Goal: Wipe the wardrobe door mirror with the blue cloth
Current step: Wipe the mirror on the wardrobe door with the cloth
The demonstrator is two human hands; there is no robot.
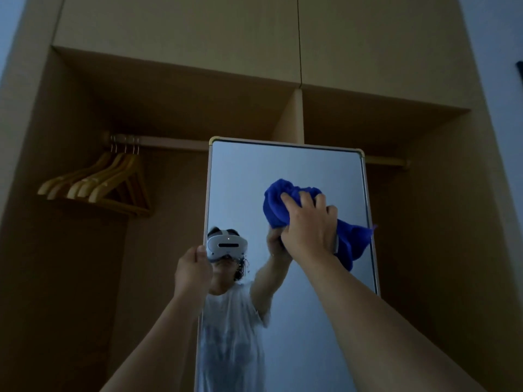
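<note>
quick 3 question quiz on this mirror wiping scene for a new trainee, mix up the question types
1. True or false: the right hand grips the blue cloth against the mirror.
2. Where is the left hand? A) on the hangers B) at the mirror's left edge C) on the cloth
3. Fill in: the wooden hangers hang from a rail to the ____ of the mirror.

Key
1. True; its fingers curl over the bunched cloth.
2. B
3. Left
</note>
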